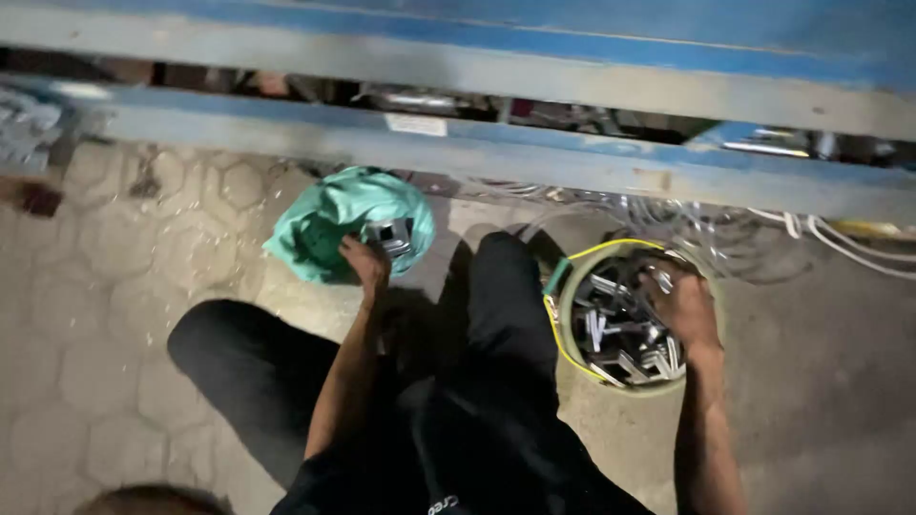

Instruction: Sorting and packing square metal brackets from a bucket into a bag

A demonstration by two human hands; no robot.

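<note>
Left hand [365, 259] closed on a metal part [389, 235] at the rim of a green bag [329, 219] on the floor, right hand [681, 303] curled down among metal pieces [615, 329] inside a yellow-rimmed bucket [565, 315], blue beam [477, 153] close above both, bare paving [143, 277] open to the left

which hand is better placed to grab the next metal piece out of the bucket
Probably the right hand: it is already inside the bucket, fingers down among the metal pieces. The left hand is off at the green bag, on the far side of the person's leg, touching a metal part there.
</note>
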